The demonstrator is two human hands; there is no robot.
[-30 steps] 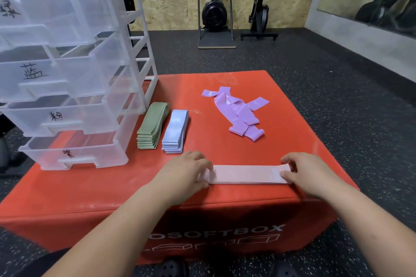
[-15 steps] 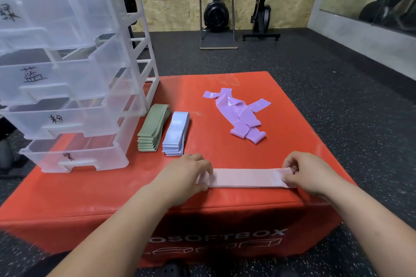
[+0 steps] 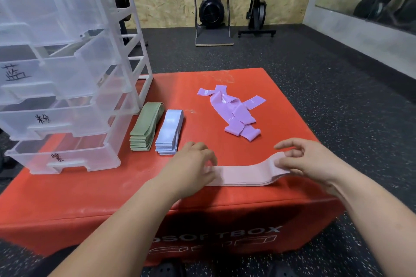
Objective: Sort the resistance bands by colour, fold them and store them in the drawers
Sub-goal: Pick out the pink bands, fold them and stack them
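1. My right hand (image 3: 308, 162) pinches one end of the pink bands (image 3: 245, 174) between thumb and fingers, raised off the red box (image 3: 90, 198).
2. My left hand (image 3: 191, 166) holds the other end down, fingers curled.
3. Just beyond my left hand lie blue bands (image 3: 170, 131) and green bands (image 3: 146, 128), beside the drawers (image 3: 67, 74).

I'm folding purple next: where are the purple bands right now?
In the head view, the loose purple bands lie on the red soft box, right of the blue stack and beyond the right hand.
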